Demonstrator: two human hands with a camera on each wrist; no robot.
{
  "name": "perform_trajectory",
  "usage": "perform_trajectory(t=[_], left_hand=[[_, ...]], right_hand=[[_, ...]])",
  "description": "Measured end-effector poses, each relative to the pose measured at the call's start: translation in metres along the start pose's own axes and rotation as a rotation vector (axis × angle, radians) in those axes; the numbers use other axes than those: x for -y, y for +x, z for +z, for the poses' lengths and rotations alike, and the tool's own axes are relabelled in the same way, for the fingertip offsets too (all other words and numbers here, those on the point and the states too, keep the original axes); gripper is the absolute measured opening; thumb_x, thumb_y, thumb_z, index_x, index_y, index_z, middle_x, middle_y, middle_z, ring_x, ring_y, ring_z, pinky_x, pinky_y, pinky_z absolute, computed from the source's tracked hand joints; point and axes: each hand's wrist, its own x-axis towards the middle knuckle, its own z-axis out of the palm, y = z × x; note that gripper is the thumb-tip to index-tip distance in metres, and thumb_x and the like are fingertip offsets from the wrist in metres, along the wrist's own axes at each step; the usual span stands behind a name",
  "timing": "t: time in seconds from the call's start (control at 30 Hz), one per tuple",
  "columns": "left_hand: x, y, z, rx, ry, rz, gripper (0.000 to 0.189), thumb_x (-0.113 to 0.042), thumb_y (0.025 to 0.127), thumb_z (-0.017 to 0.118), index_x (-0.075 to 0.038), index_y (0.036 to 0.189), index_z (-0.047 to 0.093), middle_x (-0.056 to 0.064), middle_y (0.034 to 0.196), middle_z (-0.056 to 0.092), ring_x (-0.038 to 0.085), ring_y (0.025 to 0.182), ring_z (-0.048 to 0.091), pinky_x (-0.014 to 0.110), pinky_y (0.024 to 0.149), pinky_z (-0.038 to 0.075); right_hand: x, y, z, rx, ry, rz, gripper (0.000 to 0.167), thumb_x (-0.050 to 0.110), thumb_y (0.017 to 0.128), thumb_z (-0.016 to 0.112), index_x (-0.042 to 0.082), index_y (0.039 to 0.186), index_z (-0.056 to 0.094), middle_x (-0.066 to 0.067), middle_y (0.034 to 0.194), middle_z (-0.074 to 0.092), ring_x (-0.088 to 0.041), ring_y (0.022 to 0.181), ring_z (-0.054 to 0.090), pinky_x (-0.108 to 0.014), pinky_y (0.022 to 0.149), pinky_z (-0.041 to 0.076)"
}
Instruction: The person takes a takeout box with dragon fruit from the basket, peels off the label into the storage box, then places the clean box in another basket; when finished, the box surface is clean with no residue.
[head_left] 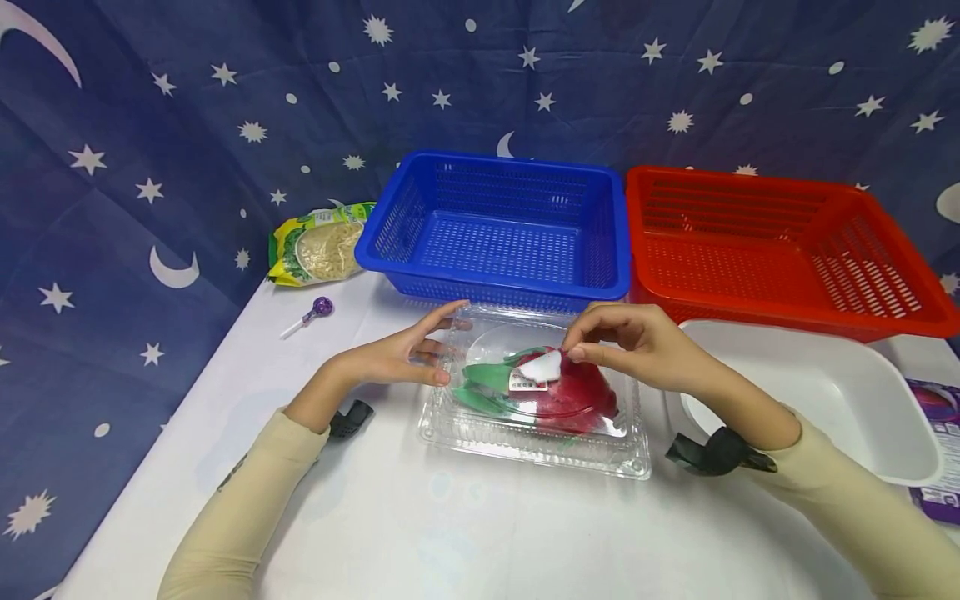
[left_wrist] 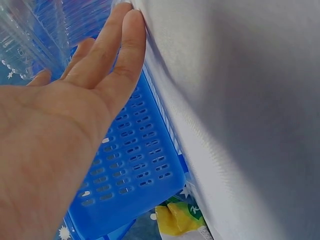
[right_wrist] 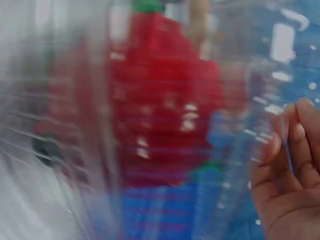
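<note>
A clear plastic clamshell box [head_left: 487,437] stands on the white table, with a red and green thing [head_left: 592,396] showing through its lid. A white label [head_left: 542,367] with a printed part lies over the lid, one corner lifted. My right hand [head_left: 637,342] pinches the label's corner between thumb and forefinger. At the box's left edge, my left hand [head_left: 397,354] rests with thumb and fingers spread. Its fingers [left_wrist: 107,55] look nearly straight in the left wrist view. The right wrist view is blurred by the box's clear wall.
A blue basket [head_left: 495,287] and a red basket [head_left: 795,312] stand behind the box. To the right are a white basin [head_left: 810,392] and a purple package [head_left: 937,500]. A yellow-green bag [head_left: 322,242] and a purple lollipop [head_left: 321,307] lie at left.
</note>
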Motion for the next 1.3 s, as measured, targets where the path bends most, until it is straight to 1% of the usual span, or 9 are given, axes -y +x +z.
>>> perform_trajectory(t=[0.13,0.27,0.37,0.5,0.63,0.73,0.93,1.17,1.3], left_hand=[[0.001,-0.003,-0.001,-0.009,0.005,0.004,0.105,-0.041,0.086,0.074,-0.023,0.158,0.000,0.014,0.157,0.022,0.043,0.135,0.039,0.055,0.110,0.034],[0.002,-0.004,-0.001,-0.019,0.006,0.001,0.105,-0.041,0.086,0.074,-0.023,0.158,0.000,0.014,0.157,0.022,0.043,0.134,0.039,0.055,0.110,0.035],[0.004,-0.004,0.001,-0.020,0.003,-0.001,0.104,-0.042,0.086,0.074,-0.025,0.158,0.001,0.014,0.157,0.022,0.043,0.134,0.039,0.054,0.109,0.036],[0.006,-0.003,0.002,-0.018,0.011,0.008,0.105,-0.044,0.085,0.074,-0.024,0.158,0.000,0.015,0.157,0.022,0.044,0.134,0.039,0.054,0.109,0.036],[0.005,-0.002,0.002,-0.015,0.016,0.012,0.105,-0.043,0.086,0.074,-0.024,0.158,0.000,0.015,0.157,0.022,0.044,0.134,0.039,0.054,0.109,0.036],[0.004,-0.002,0.002,-0.013,0.012,0.007,0.104,-0.042,0.086,0.074,-0.026,0.158,0.001,0.015,0.157,0.022,0.043,0.133,0.040,0.054,0.109,0.036],[0.001,-0.001,0.001,-0.013,0.012,0.003,0.103,-0.043,0.085,0.074,-0.028,0.158,0.002,0.015,0.157,0.022,0.044,0.133,0.040,0.054,0.109,0.036],[0.001,0.000,0.001,-0.011,0.009,0.004,0.103,-0.042,0.086,0.074,-0.027,0.158,0.001,0.014,0.157,0.022,0.043,0.134,0.039,0.054,0.109,0.036],[0.000,0.001,0.001,-0.004,0.003,0.011,0.103,-0.042,0.086,0.074,-0.027,0.158,0.001,0.015,0.157,0.022,0.043,0.134,0.040,0.054,0.109,0.036]], right_hand=[[0.001,0.001,-0.001,-0.023,0.020,0.011,0.019,-0.006,0.087,0.068,-0.004,0.106,0.066,-0.008,0.103,0.066,-0.020,0.091,0.062,-0.023,0.077,0.056],[-0.006,0.006,0.007,0.053,-0.050,0.094,0.044,-0.002,0.084,0.074,-0.004,0.124,0.058,-0.014,0.125,0.059,-0.021,0.105,0.058,-0.026,0.084,0.054],[-0.011,0.010,0.013,0.085,-0.103,0.167,0.051,0.004,0.085,0.074,0.000,0.133,0.055,-0.014,0.127,0.060,-0.019,0.101,0.060,-0.026,0.081,0.054],[-0.017,0.015,0.017,0.070,-0.127,0.163,0.031,0.001,0.087,0.070,0.001,0.118,0.066,-0.009,0.109,0.069,-0.017,0.090,0.060,-0.022,0.075,0.052],[-0.018,0.014,0.019,0.036,-0.079,0.120,0.016,-0.006,0.087,0.067,0.000,0.101,0.071,-0.008,0.099,0.071,-0.013,0.092,0.062,-0.021,0.082,0.051],[-0.017,0.012,0.019,0.009,-0.030,0.106,0.015,-0.006,0.088,0.067,-0.001,0.101,0.071,-0.007,0.098,0.071,-0.012,0.096,0.063,-0.023,0.087,0.052],[-0.017,0.008,0.021,-0.037,0.039,0.093,0.013,-0.005,0.088,0.067,-0.006,0.100,0.070,-0.002,0.098,0.070,-0.012,0.094,0.063,-0.022,0.079,0.055],[-0.014,0.005,0.021,-0.069,0.076,0.150,0.014,-0.003,0.088,0.068,-0.005,0.101,0.071,0.000,0.098,0.070,-0.014,0.094,0.063,-0.021,0.077,0.055],[-0.014,-0.001,0.022,-0.086,0.095,0.140,0.014,-0.003,0.089,0.067,-0.005,0.103,0.071,0.000,0.098,0.068,-0.016,0.093,0.062,-0.021,0.076,0.056]])
